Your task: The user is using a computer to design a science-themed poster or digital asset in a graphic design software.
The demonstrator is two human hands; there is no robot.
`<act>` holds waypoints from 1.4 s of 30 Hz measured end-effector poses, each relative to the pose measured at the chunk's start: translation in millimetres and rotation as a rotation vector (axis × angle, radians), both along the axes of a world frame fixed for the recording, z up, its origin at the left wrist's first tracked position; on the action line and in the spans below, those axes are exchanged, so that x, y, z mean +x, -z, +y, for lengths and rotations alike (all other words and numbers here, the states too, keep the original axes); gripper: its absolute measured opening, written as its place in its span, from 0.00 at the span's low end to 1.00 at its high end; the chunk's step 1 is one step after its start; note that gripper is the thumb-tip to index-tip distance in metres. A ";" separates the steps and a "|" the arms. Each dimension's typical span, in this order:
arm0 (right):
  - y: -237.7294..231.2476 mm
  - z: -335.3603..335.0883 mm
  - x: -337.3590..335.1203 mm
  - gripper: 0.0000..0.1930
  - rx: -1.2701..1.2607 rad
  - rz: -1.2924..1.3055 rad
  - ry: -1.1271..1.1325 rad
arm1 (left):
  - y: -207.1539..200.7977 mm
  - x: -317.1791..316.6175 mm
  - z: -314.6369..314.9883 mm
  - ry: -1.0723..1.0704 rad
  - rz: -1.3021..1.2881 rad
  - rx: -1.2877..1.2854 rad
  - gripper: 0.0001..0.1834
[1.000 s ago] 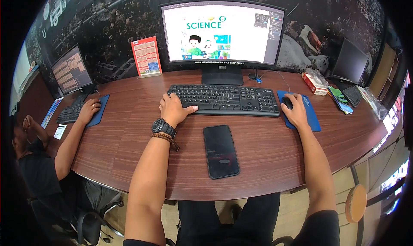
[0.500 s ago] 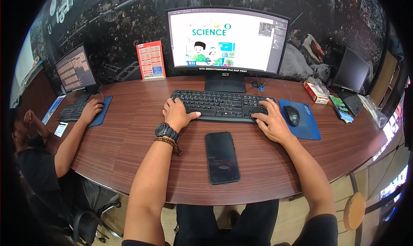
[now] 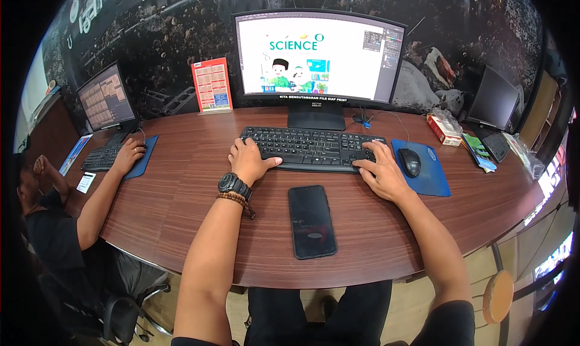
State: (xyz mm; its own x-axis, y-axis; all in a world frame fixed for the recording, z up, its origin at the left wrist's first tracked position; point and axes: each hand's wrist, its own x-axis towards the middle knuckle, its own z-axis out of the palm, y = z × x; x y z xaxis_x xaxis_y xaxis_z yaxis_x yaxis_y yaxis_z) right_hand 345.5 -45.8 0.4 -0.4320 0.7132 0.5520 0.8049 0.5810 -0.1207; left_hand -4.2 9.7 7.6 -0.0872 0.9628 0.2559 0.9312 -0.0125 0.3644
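Black keyboard [image 3: 305,146] on the desk [image 3: 169,183], right under the fingers — left hand [image 3: 248,160] at its left end, thumb spread wide; right hand [image 3: 385,172] over its right end, fingers parted. Long axis runs left-right, back edge facing the monitor [image 3: 350,59].

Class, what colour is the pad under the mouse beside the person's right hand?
The mouse pad is blue, seen in the head view.
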 end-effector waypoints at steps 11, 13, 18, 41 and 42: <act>0.9 5.4 9.0 0.14 0.012 -0.029 0.099 | -2.2 1.1 -0.7 0.013 -0.002 -0.011 0.50; 1.1 5.1 3.7 0.16 -0.007 0.011 0.107 | -1.9 0.1 -0.7 0.009 -0.003 -0.015 0.51; 6.4 5.3 -5.9 0.23 -0.093 -0.058 0.172 | 0.7 -1.9 1.1 0.006 0.005 -0.011 0.51; 14.1 20.4 88.5 0.22 -0.071 0.359 0.576 | 0.8 -0.4 -1.5 0.015 0.004 -0.003 0.51; 9.9 18.8 85.5 0.23 -0.094 0.322 0.609 | 1.3 -1.3 -2.4 0.012 0.004 0.002 0.51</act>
